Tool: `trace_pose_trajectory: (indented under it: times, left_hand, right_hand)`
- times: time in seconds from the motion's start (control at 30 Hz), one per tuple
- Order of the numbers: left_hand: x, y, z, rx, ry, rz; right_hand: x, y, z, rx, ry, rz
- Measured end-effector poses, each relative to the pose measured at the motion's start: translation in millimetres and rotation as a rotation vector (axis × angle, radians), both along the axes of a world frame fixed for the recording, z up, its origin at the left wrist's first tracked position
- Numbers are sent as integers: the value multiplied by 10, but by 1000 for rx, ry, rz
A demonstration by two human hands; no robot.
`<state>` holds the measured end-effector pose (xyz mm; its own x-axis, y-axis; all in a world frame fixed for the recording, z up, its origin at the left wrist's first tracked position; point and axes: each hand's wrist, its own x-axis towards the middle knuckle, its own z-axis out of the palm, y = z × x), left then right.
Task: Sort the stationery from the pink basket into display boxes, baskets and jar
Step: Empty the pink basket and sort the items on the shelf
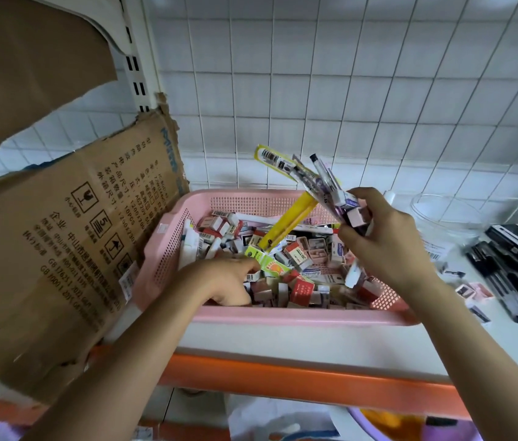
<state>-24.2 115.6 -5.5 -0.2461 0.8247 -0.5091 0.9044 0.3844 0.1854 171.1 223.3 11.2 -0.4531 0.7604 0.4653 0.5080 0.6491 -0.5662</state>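
the right hand [388,237] grips a fanned bundle of packaged pens [318,183], their long axes running toward 11 o'clock above the pink perforated plastic basket [251,315]. the left hand [230,281] is nearer the small boxed erasers [295,249], fingers curled down among them; whether it grips one cannot be told. the clear plastic jar [442,214] lies at 3 o'clock from the bundle, on the white table [474,342].

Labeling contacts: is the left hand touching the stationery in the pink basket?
Touching. The head view shows the left hand down inside the pink basket, fingers pressed among the small boxes.
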Motion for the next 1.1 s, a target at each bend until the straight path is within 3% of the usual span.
trace_pose_trajectory:
  times: [0.13,0.5,0.83,1.0,1.1]
  left_hand:
    - [0,42,-2,-27,42,-66]
    - [36,3,-32,160,22,-86]
    - [-181,-116,3,630,-346,189]
    - [-54,19,42,755,-311,253]
    - [-15,126,5,802,-390,371]
  right_hand:
    - [-4,-44,-18,3,26,-21]
    - [13,-52,-140,-26,-40,44]
    - [35,3,-135,-32,-15,12]
    - [11,-12,-112,-47,-28,13]
    - [25,-17,-123,-73,-28,8]
